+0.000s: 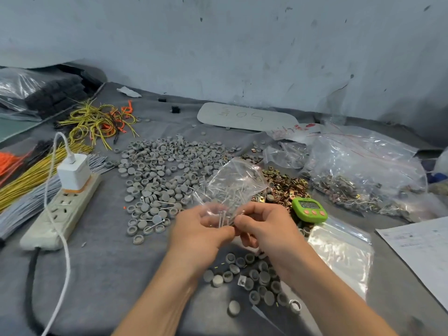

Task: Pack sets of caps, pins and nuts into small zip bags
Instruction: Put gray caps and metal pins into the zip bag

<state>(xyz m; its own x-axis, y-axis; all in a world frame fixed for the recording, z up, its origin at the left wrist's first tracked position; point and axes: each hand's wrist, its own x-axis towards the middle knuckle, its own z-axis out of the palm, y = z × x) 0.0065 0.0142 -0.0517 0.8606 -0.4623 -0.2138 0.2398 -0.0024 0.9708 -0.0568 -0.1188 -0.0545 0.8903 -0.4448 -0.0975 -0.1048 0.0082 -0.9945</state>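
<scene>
Step in hand (a judgement, not a reading): drawing a count of pins [221,218] from the clear pin bag [234,183]. Held up over the middle of the grey cloth [109,275], in front of the loose grey caps [164,163]. Pinched at its near end between curled fingers of left hand [201,230] and right hand [264,226], with a few pin shanks caught in the same pinch.

Procedure:
- Hold the film with the left pinch only.
- Slide pins out by the shank with the right fingertips, heads aligned.
- Count before release.
- Avoid tipping the bag, to prevent spillage.

Containers:
- In the pin bag: thin metal pins, loosely crossed.
- In the large clear bag [368,170], right rear: mixed caps, pins and nuts, apparently packed sets.
- In the flat stack of small zip bags [339,251], just right of the right forearm: nothing visible.
- Uncontained, loose on the cloth: brass-coloured nuts [283,187] and the near caps heap [254,280].
</scene>
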